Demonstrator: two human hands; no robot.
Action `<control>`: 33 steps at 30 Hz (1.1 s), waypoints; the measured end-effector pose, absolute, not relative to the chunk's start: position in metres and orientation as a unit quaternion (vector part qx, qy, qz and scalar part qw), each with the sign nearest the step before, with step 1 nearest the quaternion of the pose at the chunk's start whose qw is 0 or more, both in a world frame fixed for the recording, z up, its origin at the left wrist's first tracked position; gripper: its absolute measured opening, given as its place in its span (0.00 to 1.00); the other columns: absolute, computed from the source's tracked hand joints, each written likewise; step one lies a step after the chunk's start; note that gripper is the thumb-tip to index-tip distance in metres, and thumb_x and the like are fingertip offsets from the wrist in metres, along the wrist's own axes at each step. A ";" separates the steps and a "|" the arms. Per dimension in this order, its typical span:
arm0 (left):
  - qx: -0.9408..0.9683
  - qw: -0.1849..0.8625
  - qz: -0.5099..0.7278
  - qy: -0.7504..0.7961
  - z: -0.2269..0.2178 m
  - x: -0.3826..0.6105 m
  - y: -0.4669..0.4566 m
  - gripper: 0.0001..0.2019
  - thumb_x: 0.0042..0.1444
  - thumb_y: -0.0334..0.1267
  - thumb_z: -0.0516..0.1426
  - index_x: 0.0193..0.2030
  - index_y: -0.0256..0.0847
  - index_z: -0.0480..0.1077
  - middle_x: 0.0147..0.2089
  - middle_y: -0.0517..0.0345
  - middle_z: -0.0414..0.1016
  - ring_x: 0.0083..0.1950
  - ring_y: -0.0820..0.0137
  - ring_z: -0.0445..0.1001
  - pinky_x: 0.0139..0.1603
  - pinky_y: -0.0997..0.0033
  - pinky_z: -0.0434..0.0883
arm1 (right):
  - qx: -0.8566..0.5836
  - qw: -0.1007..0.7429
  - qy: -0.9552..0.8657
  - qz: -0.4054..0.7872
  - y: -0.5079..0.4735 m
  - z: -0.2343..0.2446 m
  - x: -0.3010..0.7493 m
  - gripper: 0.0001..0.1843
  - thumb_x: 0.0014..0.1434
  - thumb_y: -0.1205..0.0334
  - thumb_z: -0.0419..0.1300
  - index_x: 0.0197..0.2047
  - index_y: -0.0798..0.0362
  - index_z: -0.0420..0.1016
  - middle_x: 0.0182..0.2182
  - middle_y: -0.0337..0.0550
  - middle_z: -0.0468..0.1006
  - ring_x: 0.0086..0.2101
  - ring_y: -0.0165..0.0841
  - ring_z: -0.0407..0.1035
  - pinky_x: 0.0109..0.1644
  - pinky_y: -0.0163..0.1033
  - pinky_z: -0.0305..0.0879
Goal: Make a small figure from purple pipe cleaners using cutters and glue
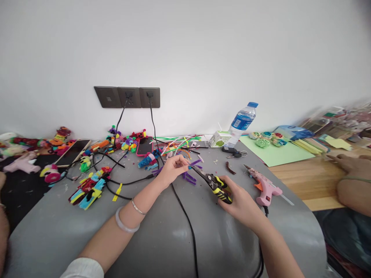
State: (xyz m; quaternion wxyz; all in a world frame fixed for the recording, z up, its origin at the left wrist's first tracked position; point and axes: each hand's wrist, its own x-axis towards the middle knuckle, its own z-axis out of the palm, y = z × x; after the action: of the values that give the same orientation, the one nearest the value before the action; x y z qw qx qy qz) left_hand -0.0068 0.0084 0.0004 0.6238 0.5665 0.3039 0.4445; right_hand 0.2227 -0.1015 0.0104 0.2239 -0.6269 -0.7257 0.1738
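My left hand (171, 170) pinches a purple pipe cleaner piece (189, 177) over the grey table (162, 231); a bracelet and a bangle sit on that wrist. My right hand (239, 199) grips the black-and-yellow handles of pliers (214, 183), whose jaws point left and meet the purple piece near my left fingertips. More bent purple stems lie just under the jaws.
A pink glue gun (265, 187) lies right of my right hand, its black cord running toward me. Loose pipe cleaners (179, 146), colourful figures (88, 189), two phones (144, 146), a water bottle (242, 123), a small carton (219, 139) and keys lie around. Another person's hand (350, 166) rests at right.
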 end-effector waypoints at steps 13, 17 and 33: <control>0.545 0.637 0.455 0.299 0.002 -0.005 0.007 0.16 0.42 0.41 0.69 0.26 0.37 0.66 0.38 0.53 0.74 0.44 0.66 0.72 0.46 0.68 0.65 | -0.639 0.223 -0.719 0.159 -0.100 0.001 0.223 0.19 0.49 0.65 0.55 0.46 0.47 0.62 0.34 0.40 0.77 0.31 0.36 0.73 0.34 0.35 0.65; 0.545 0.639 0.453 0.298 0.003 -0.005 0.007 0.16 0.41 0.41 0.69 0.26 0.37 0.66 0.38 0.54 0.74 0.44 0.66 0.72 0.47 0.68 0.65 | -0.642 0.219 -0.716 0.168 -0.100 0.002 0.222 0.19 0.49 0.65 0.55 0.47 0.48 0.62 0.37 0.42 0.78 0.33 0.37 0.74 0.35 0.36 0.65; 0.567 0.613 0.458 0.304 0.002 -0.005 0.007 0.15 0.43 0.41 0.68 0.25 0.38 0.66 0.38 0.53 0.74 0.45 0.65 0.72 0.46 0.66 0.66 | -0.642 0.199 -0.714 0.195 -0.102 0.006 0.217 0.15 0.50 0.64 0.54 0.43 0.47 0.61 0.25 0.34 0.71 0.24 0.34 0.65 0.31 0.35 0.59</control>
State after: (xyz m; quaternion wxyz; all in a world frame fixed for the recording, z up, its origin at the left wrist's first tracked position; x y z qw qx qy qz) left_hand -0.0053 0.0072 0.0022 0.6134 0.5669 0.3039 0.4583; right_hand 0.2165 -0.1018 0.0062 0.1994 -0.6418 -0.7144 0.1949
